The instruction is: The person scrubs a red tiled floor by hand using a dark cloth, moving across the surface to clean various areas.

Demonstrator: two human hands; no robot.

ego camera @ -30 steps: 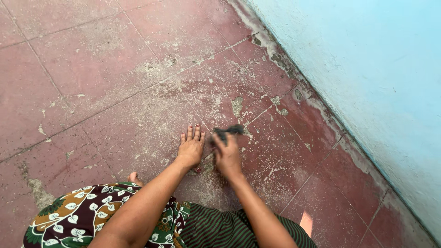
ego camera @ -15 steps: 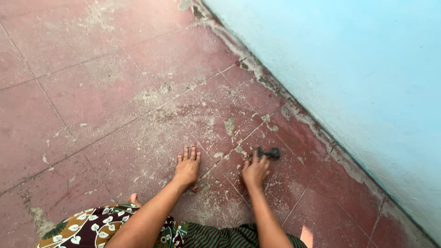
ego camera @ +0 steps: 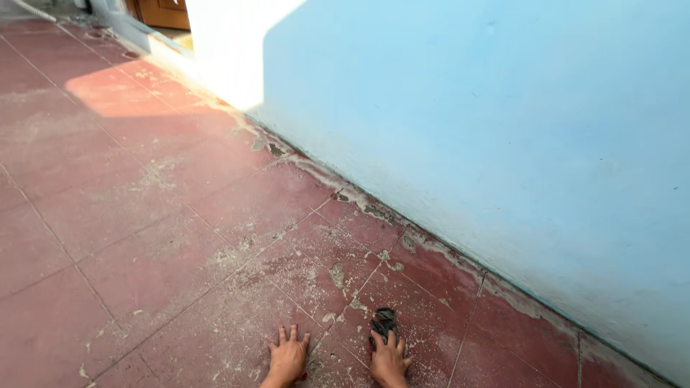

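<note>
A pale blue wall is filling the right of the view, meeting a red tiled floor that is showing grey, flaking patches along the base. At the bottom edge, the left hand is lying flat on the tiles, fingers spread, its grip open and holding nothing. Just beside it, the right hand is pressing down on a small dark scrubbing pad, fingers laid over its near end. The pad is lying on the floor near the wall.

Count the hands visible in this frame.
2. The left hand lies flat on the red tiled floor; the right hand, beside it, presses a dark scrubber on the floor.
</note>
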